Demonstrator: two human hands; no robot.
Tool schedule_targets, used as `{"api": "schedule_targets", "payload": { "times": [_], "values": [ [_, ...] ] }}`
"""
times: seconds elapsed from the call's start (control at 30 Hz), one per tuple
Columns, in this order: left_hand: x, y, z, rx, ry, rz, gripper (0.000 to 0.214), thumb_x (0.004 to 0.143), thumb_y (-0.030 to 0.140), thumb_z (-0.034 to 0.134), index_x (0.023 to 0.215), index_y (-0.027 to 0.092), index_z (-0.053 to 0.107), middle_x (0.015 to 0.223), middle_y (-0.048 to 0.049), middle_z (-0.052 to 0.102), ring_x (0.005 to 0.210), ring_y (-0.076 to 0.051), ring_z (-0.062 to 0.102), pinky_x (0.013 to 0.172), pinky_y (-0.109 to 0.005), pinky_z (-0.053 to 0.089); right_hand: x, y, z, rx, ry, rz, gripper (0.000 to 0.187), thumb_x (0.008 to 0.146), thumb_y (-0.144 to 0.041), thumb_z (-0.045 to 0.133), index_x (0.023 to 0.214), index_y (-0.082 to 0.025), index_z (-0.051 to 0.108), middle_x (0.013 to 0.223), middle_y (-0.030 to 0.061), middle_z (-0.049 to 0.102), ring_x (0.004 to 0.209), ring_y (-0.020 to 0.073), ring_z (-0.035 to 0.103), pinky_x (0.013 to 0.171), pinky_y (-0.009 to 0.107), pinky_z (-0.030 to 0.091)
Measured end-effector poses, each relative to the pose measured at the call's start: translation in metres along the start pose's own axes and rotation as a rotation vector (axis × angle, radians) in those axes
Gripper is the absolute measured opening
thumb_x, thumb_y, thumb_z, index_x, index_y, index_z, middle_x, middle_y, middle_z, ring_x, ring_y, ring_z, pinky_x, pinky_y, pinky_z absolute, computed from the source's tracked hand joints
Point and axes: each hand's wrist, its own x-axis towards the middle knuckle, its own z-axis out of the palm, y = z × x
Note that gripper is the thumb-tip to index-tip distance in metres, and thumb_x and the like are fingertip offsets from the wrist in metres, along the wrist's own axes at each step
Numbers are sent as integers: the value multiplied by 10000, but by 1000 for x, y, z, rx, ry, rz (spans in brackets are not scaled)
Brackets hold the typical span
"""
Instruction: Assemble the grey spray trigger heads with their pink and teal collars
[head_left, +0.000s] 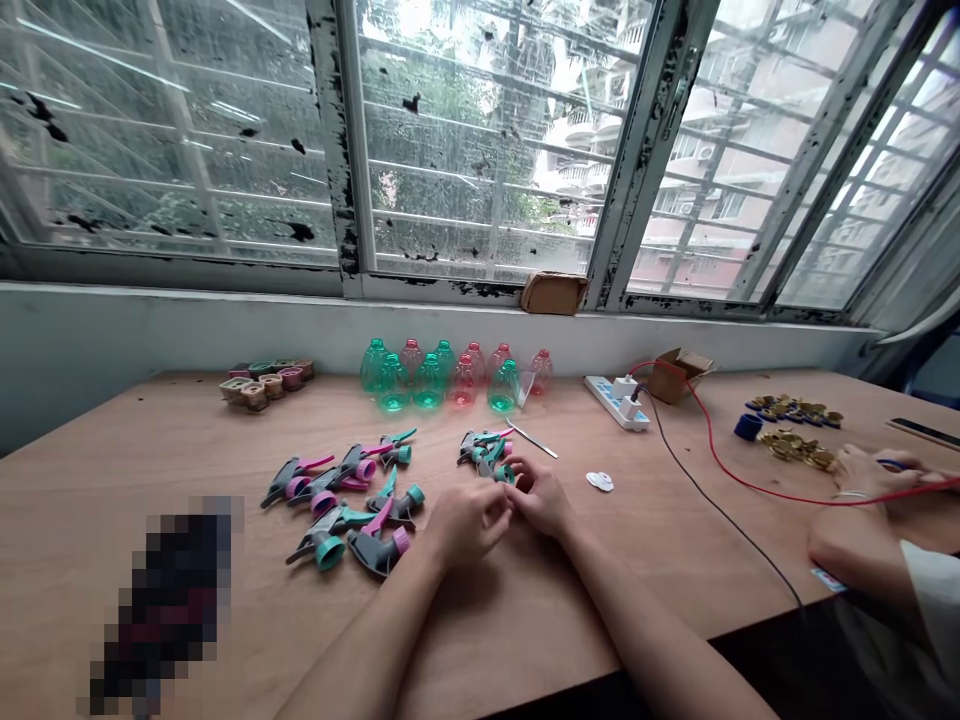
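Observation:
My left hand (469, 522) and my right hand (541, 497) meet over the middle of the table, fingers bent and fingertips together. Whatever lies between the fingertips is too small or too covered to make out. Just beyond them is a small pile of grey, teal and pink trigger sprayer heads (480, 447), one teal collar showing right behind my fingers. To the left of my left hand lie several more sprayer heads (326, 487), with pink or teal triggers and collars. A few thin white discs (600, 482) lie to the right of my right hand.
Several green bottles (429, 382) and pink bottles (464, 382) stand along the wall. A thin metal rod (532, 438), a power strip (616, 402), a cardboard box (677, 376) and cables lie beyond. Small containers (268, 382) sit left; a co-worker's hands (859, 475) are near gold parts (796, 448).

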Motion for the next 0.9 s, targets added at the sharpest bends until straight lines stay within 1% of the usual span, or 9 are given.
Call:
{"api": "schedule_targets", "payload": {
  "times": [0.03, 0.07, 0.13, 0.2, 0.33, 0.5, 0.67, 0.77, 0.9],
  "values": [
    [-1, 2, 0, 4, -78, 61, 154, 807, 270, 534, 736, 206, 655, 721, -20, 658, 666, -161, 598, 615, -255, 425, 0, 0, 0, 23, 25, -4, 309, 767, -330, 650, 1030, -197, 559, 788, 14, 639, 496, 90, 509, 449, 199, 396],
    [-3, 3, 1, 7, -157, 105, 194, 800, 279, 547, 646, 202, 637, 644, -11, 641, 601, -147, 572, 573, -250, 401, 0, -1, 0, 44, 53, -13, 314, 770, -339, 649, 1032, -198, 550, 771, 9, 633, 495, 91, 502, 448, 201, 393],
    [-5, 5, 3, 8, -265, 137, 219, 779, 304, 581, 592, 198, 626, 583, 0, 630, 511, -124, 520, 506, -248, 346, 3, -5, 1, 73, 108, -31, 322, 776, -356, 646, 1036, -199, 538, 750, 1, 629, 488, 91, 488, 448, 205, 388],
    [-6, 5, 4, 5, -303, 129, 215, 769, 329, 601, 603, 197, 637, 581, 5, 639, 485, -114, 497, 481, -247, 312, 11, -10, 3, 74, 150, -45, 322, 772, -367, 649, 1022, -199, 538, 739, -4, 634, 489, 96, 492, 455, 212, 387],
    [-4, 4, 2, -22, -323, 83, 237, 781, 369, 604, 633, 190, 655, 632, 6, 669, 519, -107, 519, 491, -237, 313, 37, -18, 10, 2, 160, -46, 291, 760, -384, 656, 961, -198, 558, 735, 4, 660, 587, 142, 586, 540, 239, 439],
    [-3, 1, 3, -47, -371, 53, 242, 783, 388, 608, 677, 179, 664, 666, 4, 678, 547, -102, 525, 495, -222, 309, 63, -8, 27, -237, 160, 14, 286, 733, -436, 664, 902, -219, 584, 775, -4, 680, 666, 170, 623, 617, 267, 452],
    [-4, -1, 8, -62, -350, 51, 223, 779, 357, 604, 669, 171, 658, 643, 5, 663, 512, -91, 485, 483, -228, 285, 63, -1, 36, -586, 155, 15, 312, 699, -496, 690, 816, -218, 614, 864, 24, 659, 810, 195, 612, 703, 277, 422],
    [-4, -1, 8, -71, -348, 59, 216, 782, 341, 598, 666, 166, 649, 648, -1, 664, 511, -90, 480, 481, -227, 280, 59, -1, 34, -685, 148, 10, 323, 729, -519, 665, 827, -215, 616, 914, 30, 632, 821, 184, 600, 704, 269, 409],
    [-3, -1, 8, -78, -357, 73, 208, 789, 332, 591, 675, 167, 646, 658, -4, 667, 516, -92, 482, 481, -226, 280, 59, -5, 33, -775, 93, -10, 349, 747, -539, 648, 888, -221, 623, 979, 36, 608, 840, 187, 593, 715, 276, 404]
  ]
}}
